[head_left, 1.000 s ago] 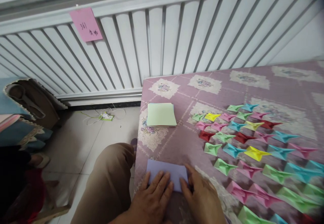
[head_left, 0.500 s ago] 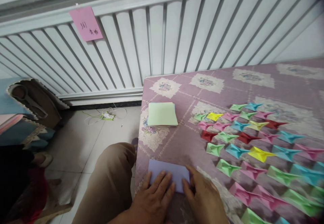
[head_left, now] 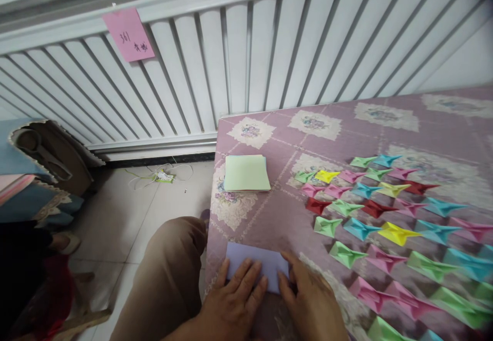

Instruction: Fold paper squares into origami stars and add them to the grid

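Observation:
A folded purple sheet of paper [head_left: 265,259] lies flat near the table's left edge, its lower part covered by my fingers. Spread fingers of my left hand [head_left: 234,300] press down on the left half of the sheet. At the paper's right edge, my right hand [head_left: 310,295] grips with thumb and forefinger; its other fingers are curled and partly hidden. Farther up the table sits a stack of square paper [head_left: 247,173] with a pale green sheet on top.
Rows of folded paper shapes [head_left: 398,233] in several colours cover the right of the flowered tablecloth [head_left: 277,212]. A white radiator [head_left: 239,63] bearing a pink note [head_left: 129,35] stands behind. My knee [head_left: 169,264] is left of the table; another person's foot [head_left: 67,242] shows farther left.
Both hands and the purple paper have stayed almost exactly where they were. Only a very slight shift of the camera view shows.

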`<action>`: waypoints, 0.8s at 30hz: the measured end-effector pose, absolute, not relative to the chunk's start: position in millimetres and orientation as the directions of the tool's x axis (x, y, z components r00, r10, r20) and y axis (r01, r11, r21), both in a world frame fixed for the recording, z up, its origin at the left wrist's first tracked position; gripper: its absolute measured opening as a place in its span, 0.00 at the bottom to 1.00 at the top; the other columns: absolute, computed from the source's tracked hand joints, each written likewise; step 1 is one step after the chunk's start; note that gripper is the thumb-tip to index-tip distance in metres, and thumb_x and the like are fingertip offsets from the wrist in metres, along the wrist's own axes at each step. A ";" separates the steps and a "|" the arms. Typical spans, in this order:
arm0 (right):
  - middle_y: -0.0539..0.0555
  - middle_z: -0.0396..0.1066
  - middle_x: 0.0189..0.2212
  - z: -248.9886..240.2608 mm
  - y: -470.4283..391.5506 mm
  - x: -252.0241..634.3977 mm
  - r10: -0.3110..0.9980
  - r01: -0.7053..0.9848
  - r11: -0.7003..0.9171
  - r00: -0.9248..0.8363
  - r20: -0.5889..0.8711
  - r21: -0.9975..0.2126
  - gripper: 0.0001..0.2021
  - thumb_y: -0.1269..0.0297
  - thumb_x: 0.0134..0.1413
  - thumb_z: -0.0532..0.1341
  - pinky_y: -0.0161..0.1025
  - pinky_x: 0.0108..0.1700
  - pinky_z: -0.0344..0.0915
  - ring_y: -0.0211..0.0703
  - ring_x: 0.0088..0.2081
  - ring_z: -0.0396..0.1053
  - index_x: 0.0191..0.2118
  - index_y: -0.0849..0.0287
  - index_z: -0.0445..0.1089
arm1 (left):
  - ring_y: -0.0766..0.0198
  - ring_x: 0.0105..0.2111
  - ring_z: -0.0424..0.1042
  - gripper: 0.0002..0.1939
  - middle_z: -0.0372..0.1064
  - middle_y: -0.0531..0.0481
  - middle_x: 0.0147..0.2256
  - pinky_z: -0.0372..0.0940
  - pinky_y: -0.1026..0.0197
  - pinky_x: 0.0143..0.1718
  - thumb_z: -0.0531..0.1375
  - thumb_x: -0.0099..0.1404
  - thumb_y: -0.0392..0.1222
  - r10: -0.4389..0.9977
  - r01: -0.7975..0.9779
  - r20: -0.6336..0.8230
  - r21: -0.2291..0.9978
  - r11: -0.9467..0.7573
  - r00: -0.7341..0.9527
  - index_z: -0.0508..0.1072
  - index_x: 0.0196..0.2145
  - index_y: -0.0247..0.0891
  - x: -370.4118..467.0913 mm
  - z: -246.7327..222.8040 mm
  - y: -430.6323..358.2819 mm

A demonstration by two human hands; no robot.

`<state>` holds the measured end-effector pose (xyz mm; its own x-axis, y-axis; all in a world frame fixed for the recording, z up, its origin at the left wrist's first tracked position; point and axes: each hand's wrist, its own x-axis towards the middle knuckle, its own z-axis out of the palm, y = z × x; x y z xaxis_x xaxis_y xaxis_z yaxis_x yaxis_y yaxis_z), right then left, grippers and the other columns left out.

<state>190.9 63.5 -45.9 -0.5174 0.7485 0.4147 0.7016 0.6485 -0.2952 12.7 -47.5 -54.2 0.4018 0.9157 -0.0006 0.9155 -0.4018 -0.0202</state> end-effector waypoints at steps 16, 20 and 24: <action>0.53 0.75 0.25 -52.9 61.5 191.7 0.793 0.743 0.598 -0.492 0.359 -0.302 0.14 0.64 0.58 0.50 0.40 0.31 0.65 0.45 0.25 0.73 0.44 0.59 0.68 | 0.43 0.65 0.41 0.47 0.35 0.36 0.66 0.45 0.35 0.58 0.49 0.63 0.65 0.914 0.912 -0.116 0.187 -0.365 0.390 0.32 0.66 0.37 13.5 -56.9 -45.4; 0.55 0.76 0.29 -53.1 58.3 194.0 0.803 0.762 0.583 -0.487 0.344 -0.282 0.13 0.65 0.56 0.53 0.41 0.33 0.65 0.46 0.28 0.74 0.46 0.60 0.67 | 0.39 0.64 0.41 0.45 0.32 0.35 0.66 0.46 0.30 0.55 0.50 0.62 0.66 0.917 0.910 -0.125 0.230 -0.345 0.379 0.32 0.66 0.46 15.4 -55.9 -44.8; 0.56 0.76 0.30 -56.3 53.1 195.1 0.828 0.798 0.544 -0.463 0.316 -0.259 0.13 0.65 0.55 0.56 0.42 0.34 0.65 0.47 0.29 0.74 0.47 0.60 0.67 | 0.39 0.64 0.40 0.45 0.30 0.36 0.66 0.46 0.29 0.55 0.52 0.62 0.66 0.915 0.908 -0.139 0.244 -0.340 0.380 0.33 0.66 0.50 16.1 -52.4 -44.0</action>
<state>195.1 53.1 -56.3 -0.4626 0.8284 0.3159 0.7979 0.5444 -0.2589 16.1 -44.0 -52.4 0.3799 0.9146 -0.1387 0.9082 -0.3403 0.2437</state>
